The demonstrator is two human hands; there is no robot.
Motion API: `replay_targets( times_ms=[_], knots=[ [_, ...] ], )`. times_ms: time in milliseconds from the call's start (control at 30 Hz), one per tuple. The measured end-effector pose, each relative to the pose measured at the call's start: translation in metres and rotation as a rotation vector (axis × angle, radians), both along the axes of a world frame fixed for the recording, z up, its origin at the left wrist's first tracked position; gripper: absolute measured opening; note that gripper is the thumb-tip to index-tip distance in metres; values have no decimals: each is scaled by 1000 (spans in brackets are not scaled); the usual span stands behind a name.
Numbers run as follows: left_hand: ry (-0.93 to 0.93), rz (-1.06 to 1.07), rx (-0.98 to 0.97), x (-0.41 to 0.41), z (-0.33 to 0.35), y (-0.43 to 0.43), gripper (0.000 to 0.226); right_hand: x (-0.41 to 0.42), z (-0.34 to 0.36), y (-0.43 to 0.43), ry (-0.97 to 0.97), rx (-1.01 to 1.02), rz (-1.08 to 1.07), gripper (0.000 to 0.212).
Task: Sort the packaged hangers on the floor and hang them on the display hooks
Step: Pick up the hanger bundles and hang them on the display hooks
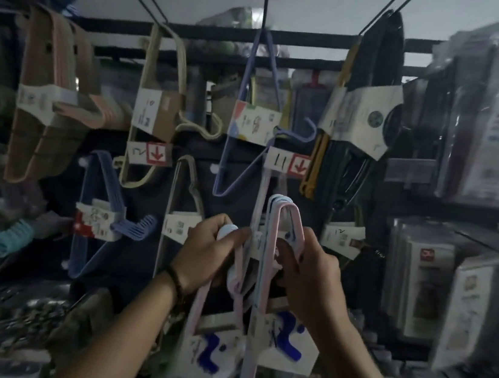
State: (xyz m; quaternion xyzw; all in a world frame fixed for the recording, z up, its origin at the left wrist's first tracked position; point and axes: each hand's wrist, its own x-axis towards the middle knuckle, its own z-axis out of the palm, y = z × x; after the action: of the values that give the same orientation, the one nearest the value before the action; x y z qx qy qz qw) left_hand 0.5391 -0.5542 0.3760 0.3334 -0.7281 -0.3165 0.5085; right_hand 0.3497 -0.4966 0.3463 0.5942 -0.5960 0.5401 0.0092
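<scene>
The picture is dim and a bit blurry. Both hands are low in the middle, at about 6 o'clock.

The left hand [212,247] has its fingers curled tight round the pale, rounded top of a bunch of hangers [200,303]. These are thin, smooth and pink, and look like plastic. They hang down from the fist toward 7 o'clock. A white paper card [211,352] with a blue squiggle wraps them low down. A dark band [176,280] sits on that wrist.

The right hand [310,273] grips a second bunch [270,239], pink and pale blue, by its side. The thumb and fingers are bent round it. Its looped top pokes up above the hand toward 12 o'clock. Its own card [288,343], also with a blue squiggle, hangs just under the hand. The two bunches are close together between the hands.

Right above them, a white tag [288,163] shows "11" and a red arrow.

More packs hang on thin black wire hooks [266,0]. At 12 o'clock is a purple wire pack [244,99]. At 11 o'clock is a cream pack [154,109]. At 9 o'clock is a blue pack [95,219]. At 10 o'clock are thick brown and pink hangers [47,98]. At 1 o'clock are black and yellow ones [373,110].

At 3 o'clock, shiny, crinkly plastic bags [497,126] sit on shelves.
</scene>
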Motion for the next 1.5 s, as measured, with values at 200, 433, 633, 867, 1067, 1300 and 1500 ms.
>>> replay_targets(
  times_ms=[200,433,633,867,1067,1300,1500],
  knots=[
    [-149,-47,-12,-2,44,-24,53,-12,10,-20,87,23,-64,20],
    [-247,-107,-107,-3,88,-24,49,-18,13,-43,23,16,-100,22],
    [-274,-138,-214,2,100,-13,55,-12,26,-59,138,-64,-124,20],
    [-271,-90,-212,4,106,-2,58,-15,49,-80,178,-73,-156,23],
    [-326,-171,-215,8,102,-14,66,-17,53,-106,223,-3,-162,19],
    [-225,-188,-163,4,95,-18,63,-18,56,-155,36,117,-148,28],
    [-169,-217,-148,-4,86,-3,69,-18,48,-163,206,244,-362,53]
  ],
)
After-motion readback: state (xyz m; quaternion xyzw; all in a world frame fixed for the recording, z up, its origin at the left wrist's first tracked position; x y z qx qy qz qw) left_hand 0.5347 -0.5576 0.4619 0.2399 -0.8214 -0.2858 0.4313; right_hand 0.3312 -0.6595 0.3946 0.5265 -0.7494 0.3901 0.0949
